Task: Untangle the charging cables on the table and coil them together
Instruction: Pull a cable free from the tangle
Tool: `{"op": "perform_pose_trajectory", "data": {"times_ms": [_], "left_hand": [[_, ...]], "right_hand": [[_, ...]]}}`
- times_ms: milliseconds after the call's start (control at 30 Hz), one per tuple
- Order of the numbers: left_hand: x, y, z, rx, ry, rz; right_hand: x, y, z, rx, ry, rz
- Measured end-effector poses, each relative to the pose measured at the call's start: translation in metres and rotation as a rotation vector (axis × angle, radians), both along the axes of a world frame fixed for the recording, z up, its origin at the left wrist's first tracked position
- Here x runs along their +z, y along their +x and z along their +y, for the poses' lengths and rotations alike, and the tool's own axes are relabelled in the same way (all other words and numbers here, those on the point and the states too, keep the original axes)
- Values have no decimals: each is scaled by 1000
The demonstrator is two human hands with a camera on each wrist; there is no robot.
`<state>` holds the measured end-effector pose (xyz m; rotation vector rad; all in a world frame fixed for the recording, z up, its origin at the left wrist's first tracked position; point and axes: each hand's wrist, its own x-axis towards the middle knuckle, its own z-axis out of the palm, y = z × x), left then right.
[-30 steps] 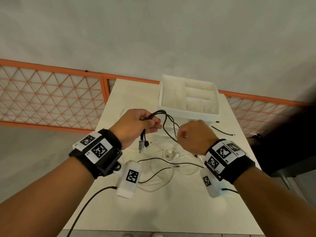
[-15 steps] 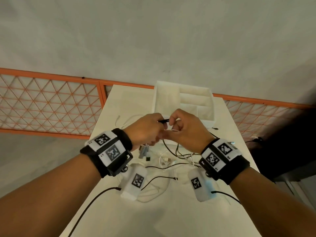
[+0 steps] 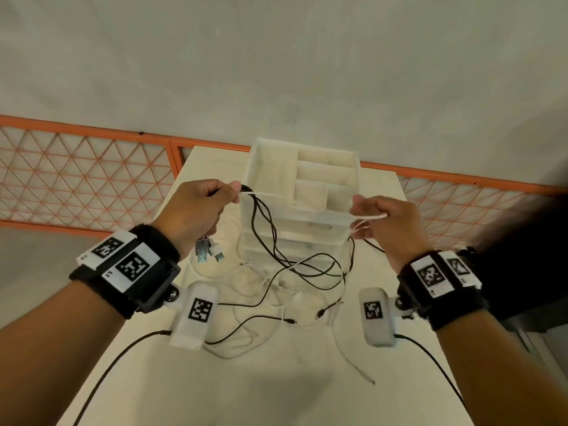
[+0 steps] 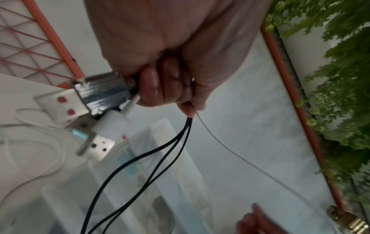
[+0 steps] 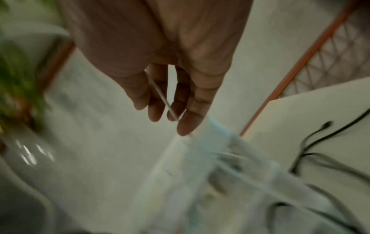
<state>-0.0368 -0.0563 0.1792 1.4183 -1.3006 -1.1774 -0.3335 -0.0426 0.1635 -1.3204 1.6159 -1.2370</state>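
Note:
My left hand (image 3: 215, 207) is raised over the table and grips a bundle of cables. Two black cables (image 3: 267, 232) hang from it down to a tangle (image 3: 295, 284) on the table. Several USB plugs (image 3: 207, 252) dangle under its palm, seen close up as USB plugs (image 4: 100, 93) in the left wrist view. A thin white cable (image 3: 266, 194) runs from this hand across to my right hand (image 3: 375, 218), which pinches it between thumb and fingers. In the right wrist view the white cable (image 5: 159, 93) crosses the fingers (image 5: 192, 120).
A white organiser box (image 3: 256, 167) with several compartments stands at the table's far end, behind the stretched cable. More loose black and white cable ends (image 3: 285, 320) lie on the cream table (image 3: 246, 388). An orange lattice railing (image 3: 86, 179) runs behind it.
Half a second ago my hands met at the bundle. They have drawn apart since, the right one going right with the white cable now stretched between them.

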Motion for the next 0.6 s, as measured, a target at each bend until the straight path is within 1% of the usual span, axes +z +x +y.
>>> {"op": "perform_pose_trajectory", "data": {"times_ms": [33, 67, 100, 133, 233, 267, 300, 333, 400, 433, 467, 500, 533, 567, 600], "left_hand": [[-1, -1, 1, 37, 1, 14], [-2, -2, 3, 75, -3, 34], [-1, -2, 3, 116, -15, 58], [0, -2, 3, 157, -31, 87], [8, 4, 1, 248, -83, 176], [11, 5, 0, 255, -100, 195], [12, 6, -2, 249, -107, 199], [11, 6, -2, 232, -101, 186], [5, 1, -1, 182, -56, 131], [0, -2, -1, 156, -30, 104], [-6, -6, 0, 133, -6, 84], [-12, -10, 1, 121, 20, 75], [-17, -13, 1, 120, 47, 79], [-20, -15, 1, 124, 72, 93], [-22, -16, 1, 133, 95, 110]], "right_hand": [[12, 0, -2, -7, -45, -114], [16, -1, -2, 0, -60, -143], [14, -2, 0, 4, -34, -101], [4, -6, 1, 3, 31, 29], [-37, -25, 11, 129, 396, 658], [-46, -31, 13, 138, 460, 767], [-49, -35, 13, 113, 480, 748], [-47, -36, 13, 96, 477, 622], [-35, -33, 12, 98, 370, 235], [-23, -28, 11, 119, 270, 76], [-9, -23, 10, 144, 150, -44], [5, -18, 10, 160, 27, -127], [17, -14, 10, 151, -79, -168], [22, -13, 10, 133, -144, -175], [21, -16, 10, 117, -145, -155]]}}
